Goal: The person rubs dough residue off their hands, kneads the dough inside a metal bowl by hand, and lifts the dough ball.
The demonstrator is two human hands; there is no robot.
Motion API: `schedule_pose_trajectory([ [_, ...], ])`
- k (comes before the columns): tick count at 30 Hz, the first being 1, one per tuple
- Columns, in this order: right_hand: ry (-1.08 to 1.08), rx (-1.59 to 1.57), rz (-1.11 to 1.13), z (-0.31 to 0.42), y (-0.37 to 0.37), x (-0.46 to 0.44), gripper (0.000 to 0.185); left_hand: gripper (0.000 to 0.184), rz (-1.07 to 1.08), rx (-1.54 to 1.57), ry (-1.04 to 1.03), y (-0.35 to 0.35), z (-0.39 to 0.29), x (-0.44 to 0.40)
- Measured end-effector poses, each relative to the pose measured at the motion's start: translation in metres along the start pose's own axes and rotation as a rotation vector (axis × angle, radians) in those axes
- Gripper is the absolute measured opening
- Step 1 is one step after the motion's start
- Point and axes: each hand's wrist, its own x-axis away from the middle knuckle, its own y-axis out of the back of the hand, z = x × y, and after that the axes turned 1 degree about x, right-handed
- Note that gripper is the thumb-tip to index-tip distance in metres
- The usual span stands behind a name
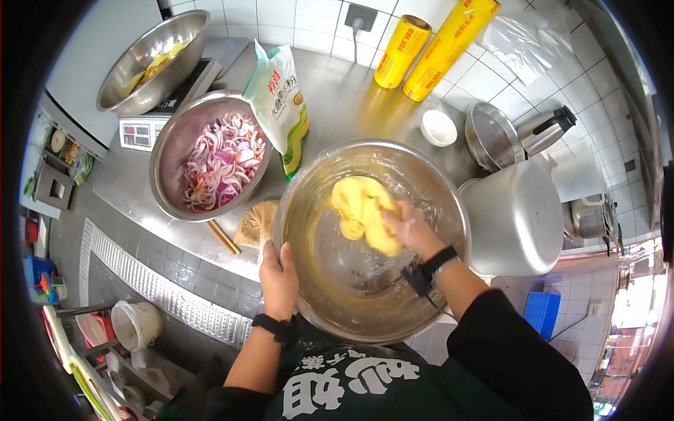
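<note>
A large steel mixing bowl (442,210) is directly in front of me, its inner wall smeared with a pale film. In it lies a soft lump of yellow dough (357,202), folded and uneven. My right hand (415,233) reaches in from the right with its fingers pressed into the dough's near right side; the fingers are partly blurred and sunk in it. My left hand (279,282) grips the bowl's left rim, thumb on top. Each wrist wears a black band, and a dark object hangs from the right one over the bowl.
To the left sits a steel bowl of sliced red onions (223,165), beside an upright flour-like bag (279,105). Chopsticks (223,237) lie near the counter edge. A big metal pot (516,217) stands close on the right; a small white bowl (439,128) and yellow rolls (402,52) are behind.
</note>
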Motion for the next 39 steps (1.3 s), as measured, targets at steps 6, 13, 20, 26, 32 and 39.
schedule_pose_trajectory([
  [6, 0.298, 0.366, 0.087, 0.049, -0.071, 0.058, 0.057, 0.032, -0.041, -0.038, -0.047, -0.008, 0.004, 0.002],
  [13, 0.3, 0.372, 0.34, 0.044, -0.076, 0.031, 0.063, 0.031, -0.064, -0.057, -0.064, -0.01, 0.009, 0.005],
  [20, 0.266, -0.057, 0.18, 0.082, 0.021, -0.049, 0.045, 0.022, -0.089, 0.013, -0.032, -0.006, -0.002, 0.003],
  [26, 0.549, -0.256, 0.244, 0.099, -0.054, -0.037, 0.034, 0.019, -0.164, -0.025, -0.056, -0.01, 0.002, 0.004],
  [32, 1.171, 0.332, -0.096, 0.056, -0.038, 0.077, 0.016, 0.02, -0.187, 0.072, -0.041, -0.01, -0.001, 0.004],
  [39, 1.207, 0.634, 0.019, 0.045, -0.093, 0.064, 0.013, 0.023, -0.133, 0.053, 0.048, -0.005, -0.005, 0.007],
])
